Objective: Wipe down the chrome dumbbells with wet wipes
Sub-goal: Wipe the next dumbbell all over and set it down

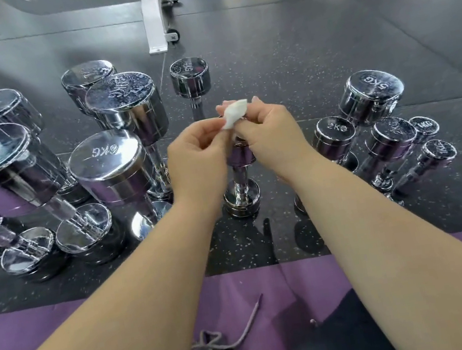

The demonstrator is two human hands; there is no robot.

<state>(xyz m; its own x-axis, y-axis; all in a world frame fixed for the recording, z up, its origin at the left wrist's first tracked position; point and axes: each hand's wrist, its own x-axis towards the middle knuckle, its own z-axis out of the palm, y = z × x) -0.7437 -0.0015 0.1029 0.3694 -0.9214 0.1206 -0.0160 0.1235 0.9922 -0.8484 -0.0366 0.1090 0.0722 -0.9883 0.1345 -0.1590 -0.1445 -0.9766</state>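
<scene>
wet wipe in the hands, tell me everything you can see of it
The wet wipe is small, white and crumpled into a wad. Both hands hold it in the air: the left hand pinches its lower end, the right hand pinches its upper part. It sits above an upright chrome dumbbell, with only fingers seen touching it.

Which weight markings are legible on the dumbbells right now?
"6KG": big chrome dumbbell at left-centre.
"5KG": big chrome dumbbell at far right.
"2KG": small chrome dumbbell beside it.
Stamps on the other dumbbells: too blurred or glared to read.
</scene>
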